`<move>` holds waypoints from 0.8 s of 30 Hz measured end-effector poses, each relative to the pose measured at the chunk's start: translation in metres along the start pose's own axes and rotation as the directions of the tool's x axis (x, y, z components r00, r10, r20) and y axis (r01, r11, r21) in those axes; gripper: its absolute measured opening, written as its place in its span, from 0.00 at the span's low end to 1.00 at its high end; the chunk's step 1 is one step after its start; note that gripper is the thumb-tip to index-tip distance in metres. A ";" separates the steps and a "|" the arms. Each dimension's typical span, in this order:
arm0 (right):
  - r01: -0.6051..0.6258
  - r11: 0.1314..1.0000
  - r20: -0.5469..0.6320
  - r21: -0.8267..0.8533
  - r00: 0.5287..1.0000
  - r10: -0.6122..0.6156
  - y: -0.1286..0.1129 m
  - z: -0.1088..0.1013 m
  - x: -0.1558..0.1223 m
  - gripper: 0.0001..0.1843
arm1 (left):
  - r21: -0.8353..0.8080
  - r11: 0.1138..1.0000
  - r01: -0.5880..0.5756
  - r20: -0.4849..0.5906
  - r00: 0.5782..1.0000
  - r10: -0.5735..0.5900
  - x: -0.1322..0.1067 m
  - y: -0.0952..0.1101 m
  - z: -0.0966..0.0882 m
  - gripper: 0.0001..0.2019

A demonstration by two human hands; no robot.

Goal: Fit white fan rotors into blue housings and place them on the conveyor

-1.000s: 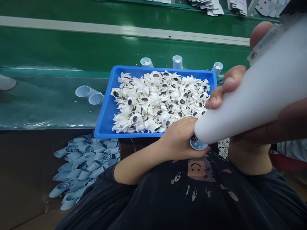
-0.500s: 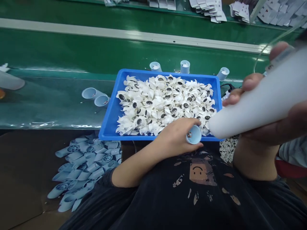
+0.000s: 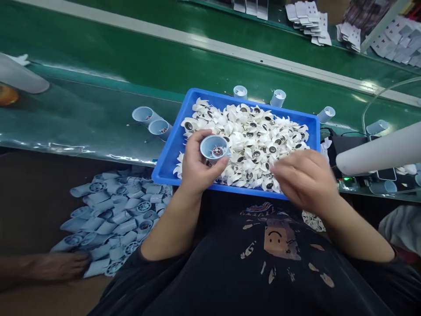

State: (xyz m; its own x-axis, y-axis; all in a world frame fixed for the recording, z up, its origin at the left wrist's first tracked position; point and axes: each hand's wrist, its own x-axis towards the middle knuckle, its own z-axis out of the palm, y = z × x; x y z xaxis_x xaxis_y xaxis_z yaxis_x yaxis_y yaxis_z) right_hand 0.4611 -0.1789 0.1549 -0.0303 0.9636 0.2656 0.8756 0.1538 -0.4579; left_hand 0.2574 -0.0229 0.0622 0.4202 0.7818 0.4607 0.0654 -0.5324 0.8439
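Note:
My left hand (image 3: 198,164) is closed around a light blue plastic cylinder (image 3: 207,159), its open end tilted up toward me. Inside it sits a small motor part (image 3: 217,151) with coppery windings. Both are over the left front part of a blue tray (image 3: 210,186) heaped with white fan impellers (image 3: 256,131), many showing dark round hubs. Over the tray's front right part, my right hand (image 3: 304,177) has its fingers curled together, blurred by motion. Its fingertips are close to the impellers; whatever lies between them is hidden.
Several more blue cylinders (image 3: 143,115) stand on the green bench (image 3: 82,118) around the tray. A pile of blue cylinders (image 3: 115,219) lies below at left, beside another person's limb (image 3: 62,265). A white tube (image 3: 381,147) juts in from the right, above a dark device.
My right hand has come down from the raised position behind the white tube to the tray. My left hand has moved left and away from me with its cylinder. The other person's limb appears.

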 end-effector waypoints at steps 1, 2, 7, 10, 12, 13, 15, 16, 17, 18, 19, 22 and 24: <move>0.075 0.990 0.048 -0.118 0.996 -0.069 0.000 0.006 0.010 0.12 | 0.024 1.000 0.014 0.008 1.000 -0.014 0.000 0.002 -0.001 0.31; 0.152 0.963 0.126 -0.224 0.984 -0.126 -0.001 0.011 0.020 0.13 | 0.044 0.999 0.025 0.019 0.999 -0.026 0.000 0.003 -0.002 0.31; 0.350 0.805 0.543 -0.479 0.839 -0.042 -0.019 0.035 0.056 0.18 | 0.071 0.997 0.002 0.052 0.999 -0.006 0.001 0.009 -0.005 0.28; 0.324 0.768 0.568 -0.553 0.820 0.064 -0.034 0.043 0.057 0.18 | 0.055 0.998 -0.011 0.022 1.000 0.010 0.001 0.014 -0.007 0.28; 0.308 0.763 0.560 -0.568 0.824 0.084 -0.040 0.045 0.052 0.17 | 0.013 0.999 -0.035 0.043 0.999 0.034 0.001 0.018 -0.008 0.27; 0.299 0.764 0.554 -0.572 0.828 0.091 -0.042 0.045 0.049 0.17 | -0.011 0.998 -0.054 0.066 0.996 0.055 0.000 0.020 -0.008 0.27; 0.284 0.772 0.543 -0.568 0.834 0.093 -0.042 0.046 0.046 0.16 | -0.041 0.995 -0.093 0.118 0.988 0.098 -0.001 0.022 -0.008 0.27; 0.279 0.781 0.541 -0.558 0.836 0.088 -0.042 0.046 0.045 0.15 | -0.047 0.993 -0.109 0.138 0.984 0.114 -0.002 0.021 -0.008 0.28; 0.272 0.793 0.538 -0.546 0.839 0.082 -0.040 0.045 0.044 0.15 | -0.049 0.991 -0.121 0.151 0.980 0.127 -0.002 0.021 -0.007 0.29; 0.259 0.805 0.529 -0.533 0.845 0.079 -0.039 0.044 0.044 0.14 | -0.053 0.990 -0.132 0.155 0.978 0.138 -0.002 0.019 -0.007 0.29; 0.237 0.817 0.512 -0.525 0.855 0.081 -0.037 0.042 0.044 0.14 | -0.059 0.988 -0.142 0.150 0.977 0.150 -0.002 0.018 -0.006 0.30; 0.124 0.837 0.403 -0.534 0.907 0.123 -0.027 0.032 0.039 0.13 | -0.094 0.978 -0.184 0.089 0.977 0.192 -0.003 0.017 -0.005 0.29; -0.027 0.958 0.276 -0.285 0.955 0.109 -0.018 0.024 0.030 0.12 | -0.090 0.978 -0.190 0.076 0.977 0.197 -0.005 0.022 -0.005 0.26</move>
State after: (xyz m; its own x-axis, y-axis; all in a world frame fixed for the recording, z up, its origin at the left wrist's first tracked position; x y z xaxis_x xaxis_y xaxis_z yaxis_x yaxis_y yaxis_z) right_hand 0.4327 -0.1471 0.1510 -0.0667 0.9973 -0.0307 0.9771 0.0591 -0.2044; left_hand 0.2522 -0.0368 0.0799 0.4926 0.6342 0.5959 -0.0973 -0.6403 0.7619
